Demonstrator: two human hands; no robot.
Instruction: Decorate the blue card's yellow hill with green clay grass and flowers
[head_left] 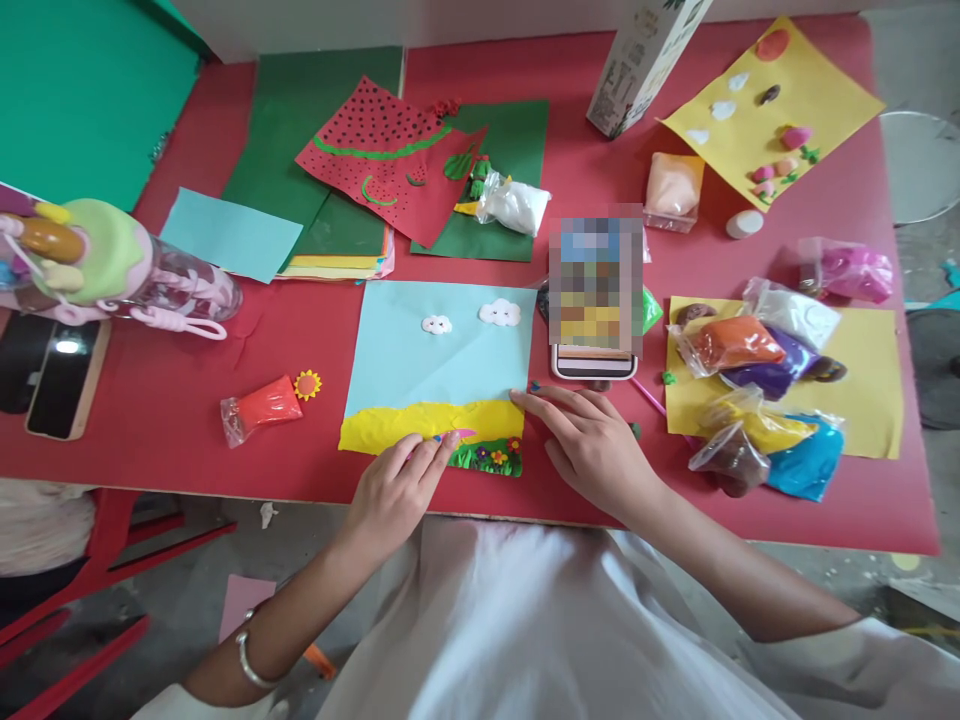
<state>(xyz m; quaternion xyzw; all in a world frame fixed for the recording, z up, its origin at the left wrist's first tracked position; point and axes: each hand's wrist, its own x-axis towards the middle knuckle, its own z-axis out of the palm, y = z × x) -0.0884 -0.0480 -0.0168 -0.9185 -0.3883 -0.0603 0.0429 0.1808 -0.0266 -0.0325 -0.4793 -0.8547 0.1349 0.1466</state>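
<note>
A light blue sheet (pixel 442 360) lies before me, with two white clouds, a yellow clay band (pixel 390 425) and a green patch with small flowers (pixel 487 457) at its lower right. My left hand (pixel 401 490) is over the sheet's lower edge, its fingertips on a small pink and blue piece (pixel 459 435) on the yellow band. My right hand (pixel 596 445) rests palm down at the sheet's right edge, fingers spread and holding nothing, one fingertip on the edge. A small dark blue bit (pixel 534 386) sits beside that hand's fingers.
A phone (pixel 594 362) stands beyond my right hand. Bagged clay (pixel 739 345) lies on a yellow sheet (pixel 870 380) at right. At left are a red clay packet (pixel 262 408), a clay sun (pixel 307 385) and a bottle (pixel 191 285). A tall box (pixel 637 70) is at the back.
</note>
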